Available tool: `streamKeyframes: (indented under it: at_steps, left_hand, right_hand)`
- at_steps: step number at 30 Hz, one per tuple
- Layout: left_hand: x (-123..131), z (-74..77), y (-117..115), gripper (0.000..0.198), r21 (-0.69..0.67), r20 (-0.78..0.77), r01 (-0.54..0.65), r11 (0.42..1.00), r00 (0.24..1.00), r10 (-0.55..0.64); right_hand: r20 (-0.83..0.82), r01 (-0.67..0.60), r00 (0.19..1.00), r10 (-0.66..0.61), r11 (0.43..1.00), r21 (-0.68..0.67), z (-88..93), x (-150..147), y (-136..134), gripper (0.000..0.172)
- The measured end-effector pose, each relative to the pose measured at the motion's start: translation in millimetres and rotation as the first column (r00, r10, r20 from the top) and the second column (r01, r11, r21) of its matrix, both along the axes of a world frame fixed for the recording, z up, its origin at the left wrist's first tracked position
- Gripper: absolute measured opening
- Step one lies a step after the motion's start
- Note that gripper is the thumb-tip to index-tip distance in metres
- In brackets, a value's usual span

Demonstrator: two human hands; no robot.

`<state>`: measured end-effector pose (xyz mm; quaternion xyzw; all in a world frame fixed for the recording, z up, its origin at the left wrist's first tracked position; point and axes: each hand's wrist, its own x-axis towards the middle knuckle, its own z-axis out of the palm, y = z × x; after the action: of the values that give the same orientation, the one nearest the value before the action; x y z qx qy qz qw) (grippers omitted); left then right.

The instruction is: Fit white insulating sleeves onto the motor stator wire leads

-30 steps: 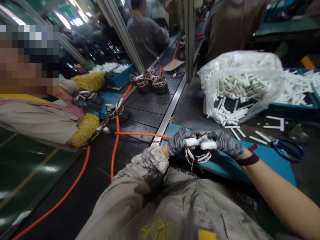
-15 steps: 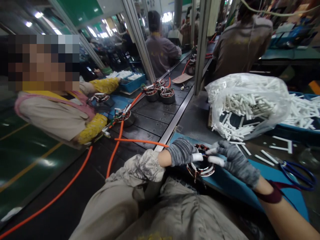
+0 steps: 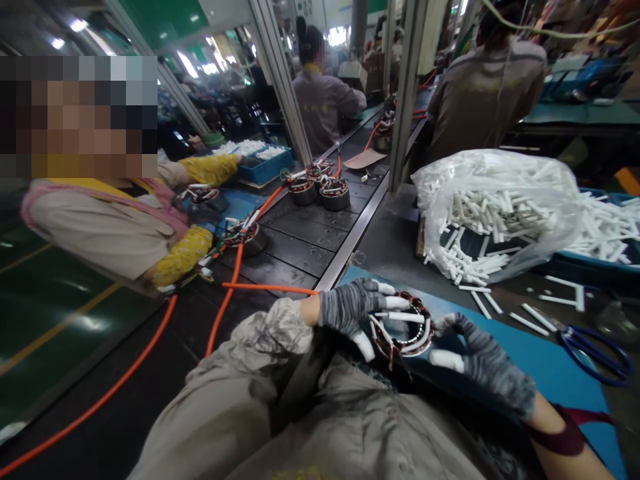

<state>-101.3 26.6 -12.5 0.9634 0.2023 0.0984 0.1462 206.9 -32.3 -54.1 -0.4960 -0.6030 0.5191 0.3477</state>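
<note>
A motor stator with copper windings and white sleeved wires lies on a blue mat in front of me. Across its ring rests a white sleeve tube. My left hand, in a grey striped glove with white fingertips, is at the stator's left side; its fingers reach over the rim and its thumb is spread apart. At the right edge, my right hand has thumb and fingers parted, close to the ring. Whether those right fingertips touch the stator, I cannot tell.
A plastic bag of white tubes stands behind the mat, beside a blue bin. Blue-handled scissors lie at right. Several stators and an orange hose lie along the conveyor. A co-worker's yellow sleeve is at left.
My fingers have come away from the white sleeve pinched over the stator. Both hands have opened and moved apart toward the ring's sides, the right one lower and rightward.
</note>
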Motion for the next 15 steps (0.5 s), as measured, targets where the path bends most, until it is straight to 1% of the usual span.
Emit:
streamKeyframes:
  at_steps: [1,2,4,5,6,7,8,9,10,11,12,13,15]
  left_hand:
    - [-8.2,-7.0,-3.0,0.083,0.054,-0.04,-0.011,0.998,0.999,0.014]
    - [-12.7,-14.2,-7.2,0.075,0.121,-0.079,-0.043,0.992,0.995,0.053]
    - [-11.3,-27.0,-18.0,0.059,0.26,-0.107,-0.141,0.955,0.979,0.173]
    - [-6.2,-31.8,-23.6,0.054,0.314,-0.103,-0.182,0.932,0.969,0.224]
    - [1.3,-35.3,-28.4,0.052,0.354,-0.094,-0.206,0.912,0.963,0.253]
    - [10.6,-37.6,-31.8,0.053,0.376,-0.081,-0.225,0.899,0.958,0.274]
    - [21.4,-38.9,-33.3,0.057,0.381,-0.066,-0.248,0.891,0.954,0.293]
    - [33.1,-39.4,-32.8,0.065,0.367,-0.052,-0.273,0.889,0.948,0.313]
    - [45.1,-39.4,-30.4,0.077,0.34,-0.041,-0.302,0.891,0.941,0.335]
    - [56.7,-38.9,-26.7,0.09,0.305,-0.027,-0.343,0.889,0.929,0.368]
    - [67.3,-38.0,-22.4,0.101,0.268,-0.019,-0.388,0.882,0.913,0.408]
    - [76.0,-36.8,-18.3,0.112,0.234,-0.02,-0.427,0.874,0.896,0.443]
    - [85.2,-33.8,-14.0,0.125,0.192,-0.029,-0.471,0.861,0.874,0.485]
  right_hand:
    - [0.005,0.029,1.0,-0.029,1.0,0.011,-3.0,-1.8,-1.4,0.051]
    - [0.039,0.057,0.997,-0.059,0.998,0.035,-5.3,-2.0,-0.6,0.053]
    - [0.196,0.109,0.971,-0.134,0.985,0.135,-7.5,4.9,6.5,0.055]
    - [0.303,0.122,0.935,-0.186,0.968,0.217,-7.9,12.4,11.9,0.056]
    - [0.418,0.12,0.873,-0.25,0.943,0.311,-8.5,22.2,17.9,0.058]
    - [0.533,0.091,0.788,-0.308,0.914,0.395,-9.7,33.2,24.3,0.06]
    - [0.638,0.042,0.681,-0.36,0.889,0.457,-11.9,44.3,30.6,0.063]
    - [0.726,-0.008,0.559,-0.401,0.873,0.488,-15.3,54.4,36.8,0.066]
    - [0.788,-0.04,0.442,-0.429,0.868,0.495,-19.6,62.6,42.7,0.066]
    - [0.828,-0.055,0.35,-0.438,0.873,0.485,-24.7,68.6,48.1,0.065]
    - [0.852,-0.058,0.293,-0.433,0.882,0.468,-29.9,72.2,53.0,0.062]
    - [0.867,-0.059,0.268,-0.421,0.891,0.451,-34.8,74.1,57.3,0.058]
    - [0.879,-0.065,0.28,-0.386,0.906,0.419,-42.2,76.1,63.2,0.051]
